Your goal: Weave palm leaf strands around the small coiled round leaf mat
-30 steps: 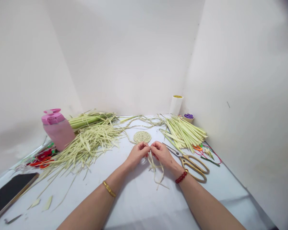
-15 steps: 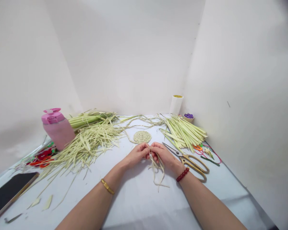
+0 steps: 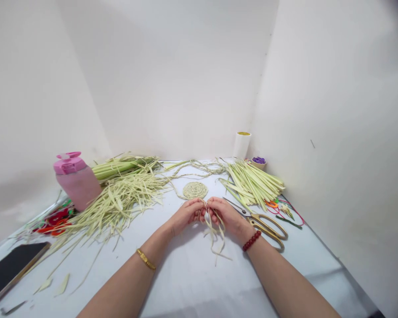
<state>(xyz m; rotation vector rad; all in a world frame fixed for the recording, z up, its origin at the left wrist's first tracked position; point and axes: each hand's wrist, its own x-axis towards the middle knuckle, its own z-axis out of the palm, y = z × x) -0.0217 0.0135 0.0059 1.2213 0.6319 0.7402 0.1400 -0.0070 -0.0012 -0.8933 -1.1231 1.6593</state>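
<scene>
Now leaf strips [image 3: 213,238] drape right hand [image 3: 228,217]

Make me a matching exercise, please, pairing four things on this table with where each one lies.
Things:
1. pink bottle
2. scissors
3. coiled mat
4. leaf strips

Places:
A. pinched between the left hand and the right hand
B. on the table just beyond both hands' fingertips
C. far left, beside the leaf heap
D. just right of the right hand's wrist

Pairs: 1-C, 2-D, 3-B, 4-A.
</scene>
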